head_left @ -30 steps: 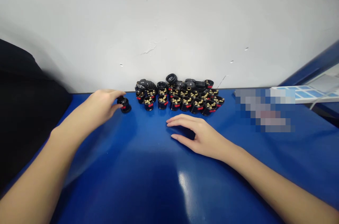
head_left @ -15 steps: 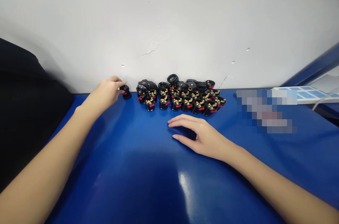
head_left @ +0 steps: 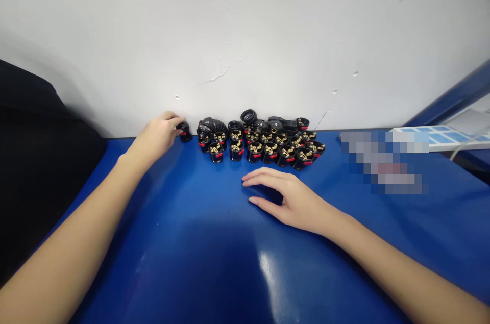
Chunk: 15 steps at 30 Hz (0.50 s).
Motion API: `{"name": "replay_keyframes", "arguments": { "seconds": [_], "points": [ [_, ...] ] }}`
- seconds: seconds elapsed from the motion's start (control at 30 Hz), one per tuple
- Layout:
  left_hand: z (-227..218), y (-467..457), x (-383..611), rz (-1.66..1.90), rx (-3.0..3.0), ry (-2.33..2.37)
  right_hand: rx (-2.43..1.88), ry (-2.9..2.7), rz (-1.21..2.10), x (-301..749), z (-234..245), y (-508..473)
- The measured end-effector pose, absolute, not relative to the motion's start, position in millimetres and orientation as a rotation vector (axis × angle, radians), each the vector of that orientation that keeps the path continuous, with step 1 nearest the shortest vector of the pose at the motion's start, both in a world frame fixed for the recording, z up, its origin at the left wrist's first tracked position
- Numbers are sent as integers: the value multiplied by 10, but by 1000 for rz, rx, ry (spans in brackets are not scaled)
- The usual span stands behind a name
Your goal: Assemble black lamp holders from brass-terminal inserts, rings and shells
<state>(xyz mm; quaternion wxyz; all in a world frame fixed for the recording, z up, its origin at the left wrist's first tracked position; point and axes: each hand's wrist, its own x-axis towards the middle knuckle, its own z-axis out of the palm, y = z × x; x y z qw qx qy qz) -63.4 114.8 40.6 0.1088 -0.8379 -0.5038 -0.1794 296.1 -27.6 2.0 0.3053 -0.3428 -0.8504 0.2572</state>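
Note:
At the back left of the blue table, my left hand [head_left: 163, 130] pinches a small black round part [head_left: 186, 132] with a red tab, close to the wall. To its right stands a cluster of similar black cups [head_left: 254, 151], with brass contacts inside and red tabs on their sides. Black ring-shaped caps [head_left: 248, 117] and a stack of black rings [head_left: 214, 126] lie behind and among them. My right hand [head_left: 285, 194] rests in front of the cluster, thumb and fingers apart, holding nothing.
The white wall [head_left: 229, 33] runs along the table's back edge [head_left: 126, 138]. Black cloth [head_left: 34, 150] covers the left side. At the right lie a blurred-out item [head_left: 383, 160] and a white-and-blue panel [head_left: 447, 136] beside a blue metal post [head_left: 451, 94].
My left hand has shifted slightly right with the black part, nearer to the cluster. My right hand has stayed in place.

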Motion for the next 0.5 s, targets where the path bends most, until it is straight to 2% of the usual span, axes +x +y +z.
{"name": "replay_keyframes", "arguments": {
  "seconds": [0.37,0.5],
  "points": [
    [396,824,-397,-779,-2458,-1277,-911,-2261,680,2961,30,-266],
    [497,535,-190,-803,-2429,-1366,-917,-2266,679,2963,31,-270]
  ]
}}
